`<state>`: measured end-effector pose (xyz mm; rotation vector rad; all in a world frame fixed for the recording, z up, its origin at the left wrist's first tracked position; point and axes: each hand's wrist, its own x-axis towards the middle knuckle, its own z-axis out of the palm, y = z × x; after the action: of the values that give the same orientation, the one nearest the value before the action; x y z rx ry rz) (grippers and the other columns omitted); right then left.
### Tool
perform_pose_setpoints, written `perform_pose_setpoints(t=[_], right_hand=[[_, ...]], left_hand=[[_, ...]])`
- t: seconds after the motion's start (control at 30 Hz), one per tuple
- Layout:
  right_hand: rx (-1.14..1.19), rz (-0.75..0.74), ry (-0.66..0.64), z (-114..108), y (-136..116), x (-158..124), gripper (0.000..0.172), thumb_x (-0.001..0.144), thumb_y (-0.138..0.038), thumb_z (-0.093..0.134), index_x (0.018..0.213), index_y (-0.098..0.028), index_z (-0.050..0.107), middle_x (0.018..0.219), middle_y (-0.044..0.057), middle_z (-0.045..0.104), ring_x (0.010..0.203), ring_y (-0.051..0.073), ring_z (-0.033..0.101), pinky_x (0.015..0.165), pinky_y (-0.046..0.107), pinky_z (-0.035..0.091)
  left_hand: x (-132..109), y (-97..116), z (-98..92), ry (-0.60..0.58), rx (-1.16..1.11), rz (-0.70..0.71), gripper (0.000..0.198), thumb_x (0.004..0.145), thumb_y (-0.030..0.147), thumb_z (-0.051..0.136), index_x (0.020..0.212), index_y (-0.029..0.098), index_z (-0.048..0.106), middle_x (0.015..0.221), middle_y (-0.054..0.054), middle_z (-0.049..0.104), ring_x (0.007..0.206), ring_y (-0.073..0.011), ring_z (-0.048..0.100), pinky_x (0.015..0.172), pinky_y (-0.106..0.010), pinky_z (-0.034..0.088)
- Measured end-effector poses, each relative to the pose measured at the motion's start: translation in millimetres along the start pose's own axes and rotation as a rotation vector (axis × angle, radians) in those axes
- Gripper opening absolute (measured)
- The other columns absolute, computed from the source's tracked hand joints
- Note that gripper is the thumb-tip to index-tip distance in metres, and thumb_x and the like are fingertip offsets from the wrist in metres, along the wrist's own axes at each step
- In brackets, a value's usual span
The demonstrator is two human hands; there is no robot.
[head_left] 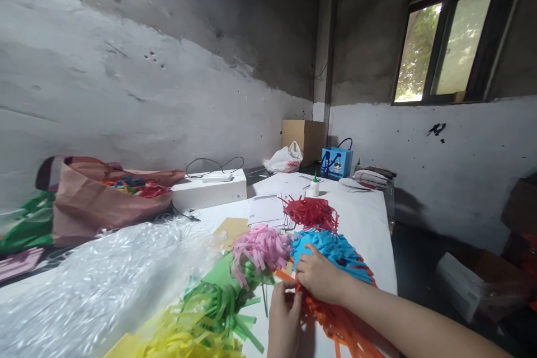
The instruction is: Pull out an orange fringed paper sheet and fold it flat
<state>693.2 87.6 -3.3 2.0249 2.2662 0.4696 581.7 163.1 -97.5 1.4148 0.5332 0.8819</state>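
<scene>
Fringed paper bundles lie on a white table [369, 218]: red [311, 212], blue [331, 249], pink [260, 249], green [218, 296], yellow [184, 338] and orange [339, 321]. My right hand [321, 277] rests with curled fingers at the near edge of the blue bundle, above the orange strips. My left hand [284, 319] is just below it, fingers bent and pinched at the orange strips beside the pink and green bundles. What each hand holds is partly hidden.
Crumpled clear plastic [96, 279] fills the near left. A pink bag [100, 196] with coloured paper and a white box [210, 187] sit at the left. A glue bottle [314, 185], white sheets [268, 210], a blue bag [336, 161] and a cardboard box [304, 139] lie farther back.
</scene>
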Motion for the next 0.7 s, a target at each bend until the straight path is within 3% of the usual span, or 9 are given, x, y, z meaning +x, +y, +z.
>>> perform_pose_setpoints(t=[0.1, 0.33, 0.5, 0.7], right_hand=[[-0.03, 0.007, 0.028, -9, 4, 5, 0.019, 0.093, -0.01, 0.056, 0.092, -0.015, 0.073, 0.093, 0.009, 0.074, 0.095, 0.025, 0.062, 0.111, 0.052, 0.031], [-0.054, 0.118, 0.079, -45, 6, 11, 0.019, 0.088, -0.008, 0.056, 0.093, -0.014, 0.073, 0.098, 0.011, 0.074, 0.1, 0.026, 0.062, 0.111, 0.051, 0.031], [-0.04, 0.36, 0.111, -74, 19, 24, 0.011, 0.098, -0.025, 0.063, 0.097, -0.016, 0.07, 0.102, 0.004, 0.072, 0.106, 0.024, 0.065, 0.104, 0.052, 0.044], [0.067, 0.624, 0.216, -126, 52, 46, 0.023, 0.099, -0.034, 0.065, 0.114, -0.016, 0.066, 0.116, 0.007, 0.069, 0.103, 0.023, 0.067, 0.093, 0.046, 0.055]], left_hand=[[-1, -2, 1.2, -0.005, -0.005, -0.025, 0.043, 0.068, 0.059, 0.077, 0.083, 0.021, 0.061, 0.057, 0.002, 0.062, 0.048, -0.0186, 0.059, 0.048, -0.028, 0.046], [-2, 6, -1.4, 0.009, 0.054, 0.057, 0.041, 0.07, 0.06, 0.072, 0.074, 0.021, 0.063, 0.069, -0.004, 0.069, 0.066, -0.0231, 0.065, 0.065, -0.033, 0.051], [-1, 3, -3.5, 0.009, 0.108, 0.084, 0.033, 0.076, 0.054, 0.067, 0.074, 0.021, 0.062, 0.067, -0.003, 0.068, 0.064, -0.0233, 0.063, 0.065, -0.034, 0.049], [-2, 6, -0.9, 0.055, 0.125, 0.104, 0.035, 0.072, 0.056, 0.072, 0.069, 0.022, 0.061, 0.062, -0.001, 0.066, 0.064, -0.0239, 0.064, 0.062, -0.032, 0.048]])
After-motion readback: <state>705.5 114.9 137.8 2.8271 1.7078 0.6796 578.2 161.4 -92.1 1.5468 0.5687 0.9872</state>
